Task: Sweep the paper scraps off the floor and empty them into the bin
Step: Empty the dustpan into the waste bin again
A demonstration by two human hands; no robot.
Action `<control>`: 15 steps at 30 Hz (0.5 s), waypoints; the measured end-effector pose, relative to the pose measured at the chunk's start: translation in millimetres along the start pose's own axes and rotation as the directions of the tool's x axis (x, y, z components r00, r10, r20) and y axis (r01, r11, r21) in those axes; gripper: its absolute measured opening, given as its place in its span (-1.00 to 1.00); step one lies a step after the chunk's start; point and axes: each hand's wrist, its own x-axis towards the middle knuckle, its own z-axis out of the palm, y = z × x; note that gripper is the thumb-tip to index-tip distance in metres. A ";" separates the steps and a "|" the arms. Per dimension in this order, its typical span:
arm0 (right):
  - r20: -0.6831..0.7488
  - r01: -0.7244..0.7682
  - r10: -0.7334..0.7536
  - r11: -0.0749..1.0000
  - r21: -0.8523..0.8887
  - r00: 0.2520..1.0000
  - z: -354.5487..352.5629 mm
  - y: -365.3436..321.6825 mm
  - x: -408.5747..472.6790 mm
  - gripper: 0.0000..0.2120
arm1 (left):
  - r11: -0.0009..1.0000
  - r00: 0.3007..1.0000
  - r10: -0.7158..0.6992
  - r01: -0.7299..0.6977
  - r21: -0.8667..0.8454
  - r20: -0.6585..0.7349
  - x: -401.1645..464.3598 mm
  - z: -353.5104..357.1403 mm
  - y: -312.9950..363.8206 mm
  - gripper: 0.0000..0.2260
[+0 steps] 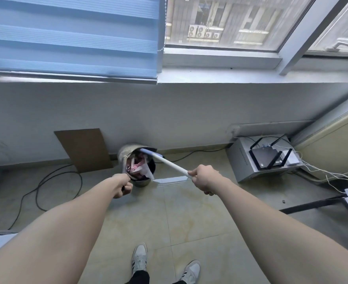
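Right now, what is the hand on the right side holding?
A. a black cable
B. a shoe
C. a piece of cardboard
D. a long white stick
D: the right hand grips a long white stick whose far end reaches into the bin.

We find the bin [143, 177] standing against the wall, its mouth largely taken up by the tilted dustpan [128, 153] and the white broom handle [170, 163] crossing from the right. We note a brown board [85, 149] leaning on the wall just left of the bin, and a black cable [46, 183] looped on the floor further left. To the right, a grey box [248, 162] carrying a router [265, 156] blocks the corner. Bare tile [169, 218] lies open between the bin and our shoes [140, 258].
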 end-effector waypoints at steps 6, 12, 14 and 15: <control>0.042 0.053 -0.050 0.996 -0.074 0.998 18.5 -15.1 3.1 -0.63 | 1.000 1.000 0.012 -0.011 0.020 -0.020 0.7 -2.4 -1.3 -0.75; 0.068 0.041 -0.028 0.979 -0.199 0.997 28.8 -15.3 1.4 -0.58 | 1.000 0.999 0.021 -0.021 0.007 -0.032 4.7 -11.0 2.3 -0.75; 0.063 0.027 -0.013 0.974 -0.224 0.998 24.7 -11.9 0.1 -0.58 | 1.000 0.999 0.026 -0.026 -0.001 -0.029 2.8 -11.8 4.7 -0.74; 0.059 0.018 -0.004 0.973 -0.232 0.998 22.4 -9.9 0.0 -0.58 | 0.999 0.999 0.033 -0.033 0.005 -0.034 1.8 -11.6 5.7 -0.74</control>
